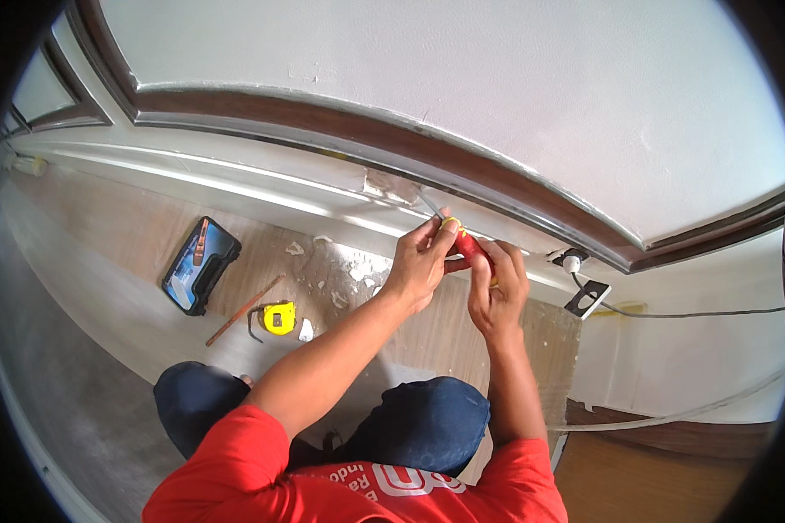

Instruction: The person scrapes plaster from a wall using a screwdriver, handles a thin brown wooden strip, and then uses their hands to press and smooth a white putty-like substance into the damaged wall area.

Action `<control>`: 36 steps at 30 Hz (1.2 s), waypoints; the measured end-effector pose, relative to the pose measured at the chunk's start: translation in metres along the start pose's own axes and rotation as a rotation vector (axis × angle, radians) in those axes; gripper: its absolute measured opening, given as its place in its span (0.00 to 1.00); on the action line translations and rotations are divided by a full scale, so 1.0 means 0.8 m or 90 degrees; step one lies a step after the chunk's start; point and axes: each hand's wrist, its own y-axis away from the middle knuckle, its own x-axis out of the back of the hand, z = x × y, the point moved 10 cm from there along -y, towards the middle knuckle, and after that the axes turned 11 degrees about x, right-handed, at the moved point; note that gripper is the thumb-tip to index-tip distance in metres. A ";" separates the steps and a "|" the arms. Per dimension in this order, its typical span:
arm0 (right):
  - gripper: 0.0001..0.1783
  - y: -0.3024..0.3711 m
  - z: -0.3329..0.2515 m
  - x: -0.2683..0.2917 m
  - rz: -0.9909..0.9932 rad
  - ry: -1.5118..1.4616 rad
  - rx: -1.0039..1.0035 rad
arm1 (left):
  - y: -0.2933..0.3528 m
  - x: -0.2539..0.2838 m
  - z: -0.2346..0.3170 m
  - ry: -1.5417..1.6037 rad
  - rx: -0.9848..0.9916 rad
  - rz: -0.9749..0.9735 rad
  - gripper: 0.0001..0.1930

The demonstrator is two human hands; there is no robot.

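Both my hands are closed around a screwdriver [468,247] with a red and yellow handle, held in front of the wall. My left hand [420,265] pinches it near the collar where the metal shaft begins. Farther back, my right hand [500,290] wraps the rear of the handle. The shaft slants up and left toward a rough chipped hole [391,186] in the white wall; its tip is at the right side of that hole, and I cannot tell whether it touches.
White plaster crumbs [358,266] litter the wooden floor below the hole. To the left lie a yellow tape measure [279,318], a brown pencil-like stick [246,309] and a black tool case [200,266]. At right, a plugged-in socket [571,261] and a loose socket plate [588,298] trail cables.
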 end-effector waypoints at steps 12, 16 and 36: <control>0.23 0.014 0.072 0.014 0.267 -0.207 -0.089 | -0.007 0.003 0.001 -0.041 -0.047 0.054 0.11; 0.20 0.029 0.068 0.060 0.398 -0.337 -0.005 | -0.004 0.008 0.008 -0.027 -0.060 0.085 0.12; 0.18 0.015 0.056 -0.052 -0.212 -0.220 -0.311 | 0.017 0.004 -0.007 -0.036 -0.061 0.076 0.12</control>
